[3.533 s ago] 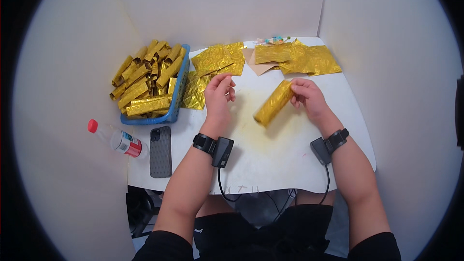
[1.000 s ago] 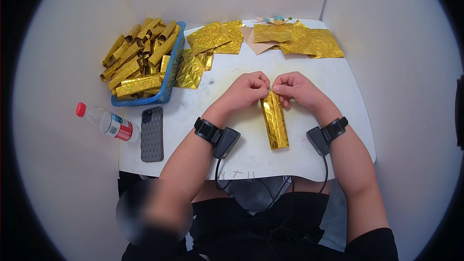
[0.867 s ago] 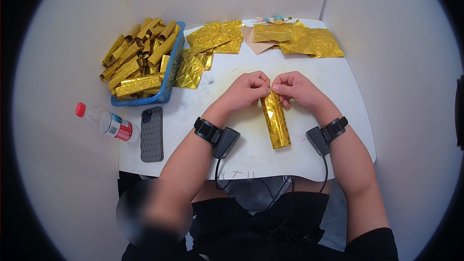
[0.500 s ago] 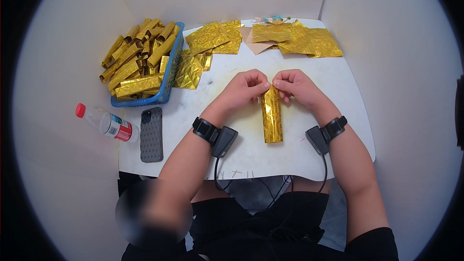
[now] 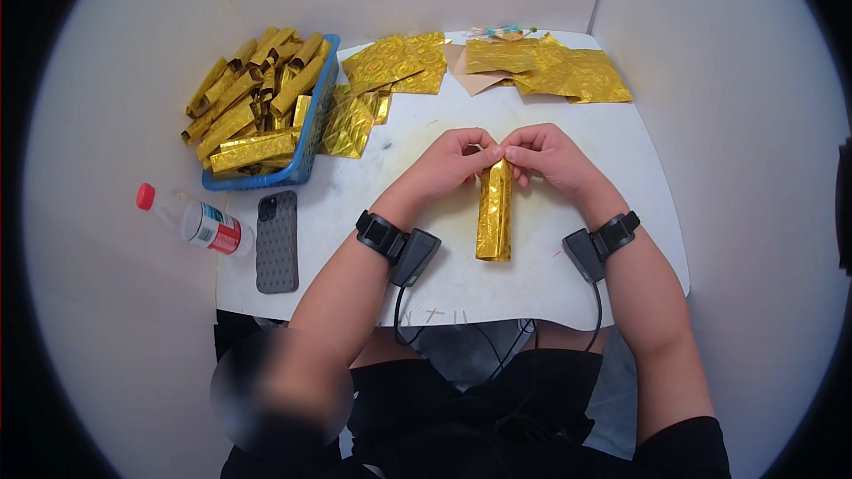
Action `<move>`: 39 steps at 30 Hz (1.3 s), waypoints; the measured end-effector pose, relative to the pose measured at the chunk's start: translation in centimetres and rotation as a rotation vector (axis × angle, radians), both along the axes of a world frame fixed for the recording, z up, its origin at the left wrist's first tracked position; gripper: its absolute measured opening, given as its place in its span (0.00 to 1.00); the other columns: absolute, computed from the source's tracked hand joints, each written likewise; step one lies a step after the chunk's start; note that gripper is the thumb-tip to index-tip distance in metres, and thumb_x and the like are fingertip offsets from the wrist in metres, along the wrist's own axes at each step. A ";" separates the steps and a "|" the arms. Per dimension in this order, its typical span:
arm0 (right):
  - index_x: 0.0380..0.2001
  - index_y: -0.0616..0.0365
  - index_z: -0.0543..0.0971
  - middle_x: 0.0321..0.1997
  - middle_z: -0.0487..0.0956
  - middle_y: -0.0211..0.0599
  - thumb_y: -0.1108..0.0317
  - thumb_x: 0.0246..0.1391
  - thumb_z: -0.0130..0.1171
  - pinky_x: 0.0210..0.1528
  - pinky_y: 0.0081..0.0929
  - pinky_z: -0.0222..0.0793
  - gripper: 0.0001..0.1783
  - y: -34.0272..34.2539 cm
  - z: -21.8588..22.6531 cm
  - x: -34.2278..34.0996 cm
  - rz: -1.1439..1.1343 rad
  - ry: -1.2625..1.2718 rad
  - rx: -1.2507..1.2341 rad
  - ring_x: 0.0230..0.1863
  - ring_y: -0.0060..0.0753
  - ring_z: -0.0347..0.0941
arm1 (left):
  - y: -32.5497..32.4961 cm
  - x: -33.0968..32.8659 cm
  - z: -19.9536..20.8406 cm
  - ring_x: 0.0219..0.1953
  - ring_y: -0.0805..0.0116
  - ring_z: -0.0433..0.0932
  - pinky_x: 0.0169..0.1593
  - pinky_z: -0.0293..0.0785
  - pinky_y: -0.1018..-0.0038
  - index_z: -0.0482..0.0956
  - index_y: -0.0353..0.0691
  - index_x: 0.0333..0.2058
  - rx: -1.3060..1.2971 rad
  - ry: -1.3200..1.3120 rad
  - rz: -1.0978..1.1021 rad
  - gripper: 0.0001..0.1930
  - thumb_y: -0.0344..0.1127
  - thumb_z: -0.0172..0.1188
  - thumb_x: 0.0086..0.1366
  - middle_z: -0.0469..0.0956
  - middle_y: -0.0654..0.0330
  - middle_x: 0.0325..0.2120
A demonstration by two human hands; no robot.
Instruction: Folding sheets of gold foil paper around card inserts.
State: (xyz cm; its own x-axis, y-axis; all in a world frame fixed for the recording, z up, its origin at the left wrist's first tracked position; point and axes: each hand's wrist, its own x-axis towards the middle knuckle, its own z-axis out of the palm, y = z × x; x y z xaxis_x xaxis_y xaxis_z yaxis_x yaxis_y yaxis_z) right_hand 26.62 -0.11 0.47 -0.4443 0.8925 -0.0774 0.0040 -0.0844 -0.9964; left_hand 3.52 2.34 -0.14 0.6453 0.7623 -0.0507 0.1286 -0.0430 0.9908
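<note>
A rolled tube of gold foil paper (image 5: 494, 213) stretches toward me over the middle of the white table (image 5: 426, 275). Its far end is pinched between the fingers of my left hand (image 5: 469, 160) and my right hand (image 5: 531, 156), with the thumbs almost touching. The near end of the tube looks hollow and loose. My fingers hide part of the far end. Both wrists wear black straps with small boxes and cables.
A blue basket (image 5: 311, 146) heaped with gold paper rolls (image 5: 257, 89) stands at the far left. Gold sheets (image 5: 568, 71) lie along the back, some beside the basket. A grey phone (image 5: 277, 244) and a red-capped bottle (image 5: 209, 226) are at left. Pale walls flank the table.
The gold tube has turned slightly in my fingers, and its near end has shifted a little left and looks rounder. Both hands keep their pinch, thumbs slightly closer together.
</note>
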 end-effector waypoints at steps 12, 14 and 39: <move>0.38 0.59 0.87 0.25 0.77 0.21 0.63 0.65 0.68 0.30 0.17 0.62 0.10 -0.1 0.2 0.0 -0.018 -0.053 0.074 0.26 0.13 0.66 | 0.6 -0.2 -0.8 0.30 0.82 0.72 0.34 0.71 0.81 0.80 0.44 0.37 -0.050 -0.103 0.015 0.12 0.45 0.63 0.74 0.77 0.71 0.29; 0.38 0.59 0.87 0.26 0.77 0.21 0.63 0.65 0.68 0.30 0.17 0.63 0.10 0.1 0.0 0.0 -0.007 -0.048 0.094 0.27 0.13 0.66 | 0.6 -0.1 -0.7 0.30 0.82 0.72 0.34 0.71 0.81 0.79 0.43 0.38 -0.048 -0.100 0.018 0.12 0.45 0.64 0.73 0.77 0.71 0.29; 0.42 0.63 0.84 0.27 0.76 0.24 0.67 0.67 0.65 0.23 0.15 0.59 0.10 2.0 -1.0 1.5 -0.719 0.189 0.200 0.21 0.12 0.65 | 1.7 0.0 -2.0 0.37 0.80 0.78 0.36 0.74 0.80 0.82 0.41 0.50 0.263 -0.361 0.664 0.13 0.38 0.69 0.70 0.81 0.69 0.38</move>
